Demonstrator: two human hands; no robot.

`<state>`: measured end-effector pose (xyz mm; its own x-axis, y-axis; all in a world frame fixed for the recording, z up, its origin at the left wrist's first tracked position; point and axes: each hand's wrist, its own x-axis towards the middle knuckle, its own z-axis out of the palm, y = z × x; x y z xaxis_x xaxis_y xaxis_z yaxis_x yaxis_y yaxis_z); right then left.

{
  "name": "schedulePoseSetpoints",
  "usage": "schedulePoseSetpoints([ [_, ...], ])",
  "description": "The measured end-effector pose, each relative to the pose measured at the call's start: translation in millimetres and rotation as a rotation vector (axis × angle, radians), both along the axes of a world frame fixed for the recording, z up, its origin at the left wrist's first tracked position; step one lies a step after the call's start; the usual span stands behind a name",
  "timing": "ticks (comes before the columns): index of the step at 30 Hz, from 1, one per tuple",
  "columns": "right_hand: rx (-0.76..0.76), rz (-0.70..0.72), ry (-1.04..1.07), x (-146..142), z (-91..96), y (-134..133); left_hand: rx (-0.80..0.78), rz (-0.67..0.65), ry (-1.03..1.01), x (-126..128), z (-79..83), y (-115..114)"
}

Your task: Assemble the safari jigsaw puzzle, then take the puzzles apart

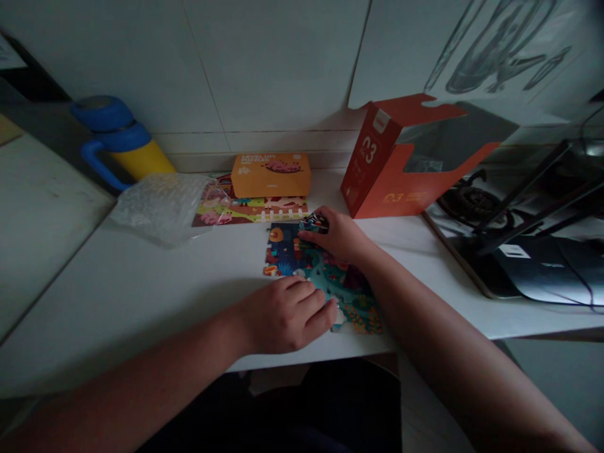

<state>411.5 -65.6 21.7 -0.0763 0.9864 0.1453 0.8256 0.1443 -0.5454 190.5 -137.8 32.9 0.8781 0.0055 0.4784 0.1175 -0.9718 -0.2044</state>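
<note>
A colourful jigsaw puzzle (302,261) lies partly assembled on the white counter (141,283). My left hand (287,314) rests on the puzzle's near left edge, fingers curled and pressed down on it. My right hand (337,236) reaches across the puzzle to its far edge, where its fingertips pinch a dark puzzle piece (315,222).
Behind the puzzle lie a second finished puzzle strip (250,212) and an orange puzzle box (271,175). A clear plastic bag (163,204) and a blue-and-yellow bottle (120,145) are at the back left. An open orange carton (406,157) stands right, beside a gas stove (519,239).
</note>
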Motion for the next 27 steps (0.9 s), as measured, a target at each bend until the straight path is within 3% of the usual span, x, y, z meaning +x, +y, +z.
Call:
schedulePoseSetpoints([
  [12,0.016,0.004,0.009,-0.4,-0.4,-0.8,0.028,-0.021,0.054,1.1,-5.3,-4.7],
  [23,0.001,0.011,0.003,-0.2,1.2,-0.4,-0.137,0.205,0.080,4.5,-13.5,1.9],
  [27,0.010,0.017,0.013,-0.1,0.5,-0.4,-0.183,0.225,0.062,1.1,-14.6,11.9],
])
